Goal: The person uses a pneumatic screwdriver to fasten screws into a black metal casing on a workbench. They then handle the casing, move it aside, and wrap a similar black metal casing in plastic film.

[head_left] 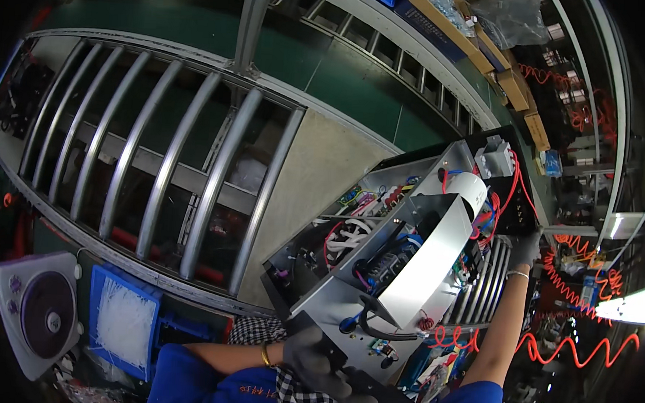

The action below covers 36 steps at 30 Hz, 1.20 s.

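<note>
An open metal chassis (400,258), wired inside, is held tilted between both gloved hands: the left grip (320,360) is closed on its near lower corner, the right grip (526,247) on its far edge, long axis running diagonally between them.

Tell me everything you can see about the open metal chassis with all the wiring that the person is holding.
The open grey sheet-metal chassis lies tilted on the roller conveyor, its lid off. Inside sit a bent shiny metal panel, a white cylindrical part, small circuit boards and bundles of red, white, blue and black wires; a thick black cable loops at its near end. The gloved left hand grips its near black edge, and the gloved right hand holds its far side.
</note>
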Motion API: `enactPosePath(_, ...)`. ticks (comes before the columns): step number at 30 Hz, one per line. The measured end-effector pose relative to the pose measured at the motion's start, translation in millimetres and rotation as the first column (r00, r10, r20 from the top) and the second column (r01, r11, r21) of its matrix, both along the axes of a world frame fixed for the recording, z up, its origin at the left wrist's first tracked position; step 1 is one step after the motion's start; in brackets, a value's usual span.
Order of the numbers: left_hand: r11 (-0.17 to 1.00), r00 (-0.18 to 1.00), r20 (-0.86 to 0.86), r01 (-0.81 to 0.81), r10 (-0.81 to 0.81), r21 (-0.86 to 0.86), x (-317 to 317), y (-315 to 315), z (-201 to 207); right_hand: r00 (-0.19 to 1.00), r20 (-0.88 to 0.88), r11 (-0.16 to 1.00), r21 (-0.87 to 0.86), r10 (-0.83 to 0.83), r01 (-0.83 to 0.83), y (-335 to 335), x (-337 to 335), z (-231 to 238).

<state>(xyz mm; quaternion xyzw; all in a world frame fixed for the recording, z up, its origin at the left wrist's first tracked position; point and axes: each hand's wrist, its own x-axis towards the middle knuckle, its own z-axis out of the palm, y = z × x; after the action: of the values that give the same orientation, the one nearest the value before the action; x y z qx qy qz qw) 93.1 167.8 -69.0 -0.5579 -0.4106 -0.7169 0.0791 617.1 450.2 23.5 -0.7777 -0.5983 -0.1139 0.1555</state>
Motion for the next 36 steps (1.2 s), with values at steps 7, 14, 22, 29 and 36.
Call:
enactPosePath(7,0.976,0.973,-0.100,0.215,-0.210,0.040,-36.4,20.2,-0.8,0.509,-0.858,0.972,0.173,0.071,0.157,-10.8,-33.5,4.0)
enactPosePath(14,0.955,0.961,0.019,0.270,-0.274,0.121,-44.8,41.1,0.5,0.343,-0.936,0.945,0.177,0.076,0.274,-21.1,-91.6,15.5)
enactPosePath(22,0.916,0.920,0.049,0.381,-0.389,0.125,-63.0,55.4,1.5,0.246,-0.966,0.919,0.164,0.077,0.359,-21.3,-106.1,18.9)
enactPosePath(29,0.856,0.855,0.076,0.504,-0.513,0.112,-67.4,52.9,-8.7,0.379,-0.923,0.891,0.226,0.067,0.394,-20.3,-139.1,18.2)
enactPosePath(36,0.746,0.750,0.046,0.648,-0.660,0.154,-90.3,60.6,-4.5,0.746,-0.666,0.972,0.187,0.017,0.145,-30.7,-73.6,16.0)
